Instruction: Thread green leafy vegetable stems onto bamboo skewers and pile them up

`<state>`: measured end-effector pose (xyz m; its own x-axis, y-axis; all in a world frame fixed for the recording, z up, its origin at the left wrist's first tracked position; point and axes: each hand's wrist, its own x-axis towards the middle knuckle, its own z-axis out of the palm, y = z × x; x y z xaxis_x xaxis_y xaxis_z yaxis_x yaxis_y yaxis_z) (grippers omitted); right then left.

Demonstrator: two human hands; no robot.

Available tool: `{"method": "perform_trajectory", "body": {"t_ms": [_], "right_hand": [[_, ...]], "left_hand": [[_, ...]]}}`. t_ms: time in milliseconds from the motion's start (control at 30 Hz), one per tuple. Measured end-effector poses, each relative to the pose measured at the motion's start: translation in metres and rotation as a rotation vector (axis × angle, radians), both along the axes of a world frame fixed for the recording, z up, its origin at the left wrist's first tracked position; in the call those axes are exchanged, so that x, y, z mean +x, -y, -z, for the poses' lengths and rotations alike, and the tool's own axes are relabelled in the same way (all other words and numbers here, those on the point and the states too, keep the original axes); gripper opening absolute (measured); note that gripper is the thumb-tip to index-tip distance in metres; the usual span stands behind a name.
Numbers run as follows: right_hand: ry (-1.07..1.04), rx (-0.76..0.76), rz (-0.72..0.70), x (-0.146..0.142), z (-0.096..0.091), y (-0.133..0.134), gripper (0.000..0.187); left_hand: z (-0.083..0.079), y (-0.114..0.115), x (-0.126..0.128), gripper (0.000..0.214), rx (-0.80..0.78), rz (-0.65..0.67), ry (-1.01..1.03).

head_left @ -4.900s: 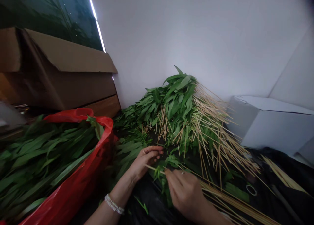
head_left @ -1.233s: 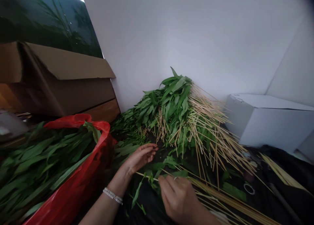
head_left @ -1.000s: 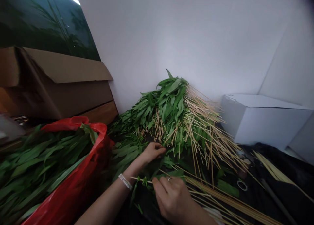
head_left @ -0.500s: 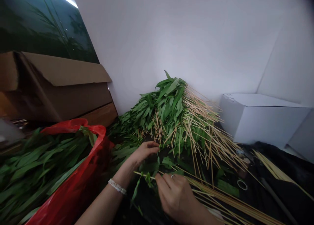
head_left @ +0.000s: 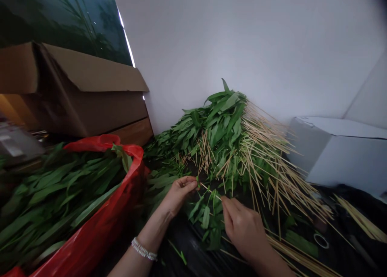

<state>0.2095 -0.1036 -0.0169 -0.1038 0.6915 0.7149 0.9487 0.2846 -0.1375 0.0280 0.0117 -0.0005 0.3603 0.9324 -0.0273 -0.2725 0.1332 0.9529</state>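
My right hand (head_left: 243,222) is closed round a thin wooden skewer (head_left: 208,188), whose tip points up and left. Leafy green stems (head_left: 207,216) hang from the skewer just ahead of my fingers. At the tip, my left hand (head_left: 183,188) pinches a small green stem (head_left: 198,181) between thumb and fingers. A beaded bracelet (head_left: 143,249) circles my left wrist. Beyond both hands rises a heap of skewered leafy greens (head_left: 223,111), with bare skewer ends (head_left: 272,148) fanning out to the right.
A red plastic bag (head_left: 136,160) full of long green leaves (head_left: 75,184) stands at left, before an open cardboard box (head_left: 99,75). Loose skewers (head_left: 296,253) lie at lower right, near a white ring (head_left: 321,240). A white box (head_left: 347,156) sits against the wall at right.
My right hand has raised the skewer and brought its tip to my left hand's fingers. The leaves now hang clear below it. The view has shifted slightly left.
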Motion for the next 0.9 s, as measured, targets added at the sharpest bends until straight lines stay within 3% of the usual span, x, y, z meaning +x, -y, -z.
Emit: {"method": "perform_trajectory", "body": {"t_ms": [633,733,900], "right_hand": [[0.059,-0.033,0.050,-0.0052,0.0027,0.0020,0.029],[0.028,-0.035,0.036,-0.0052,0.0036,0.0012,0.028],[-0.032,-0.021,-0.004,-0.0049,0.0039,0.0007,0.026]], "left_hand": [[-0.0017,0.0057,0.0057,0.022,0.299,-0.105,-0.302],[-0.0020,0.0072,0.0063,0.027,0.282,-0.111,-0.277],[0.0008,0.0080,0.0033,0.036,0.118,-0.013,-0.165]]}}
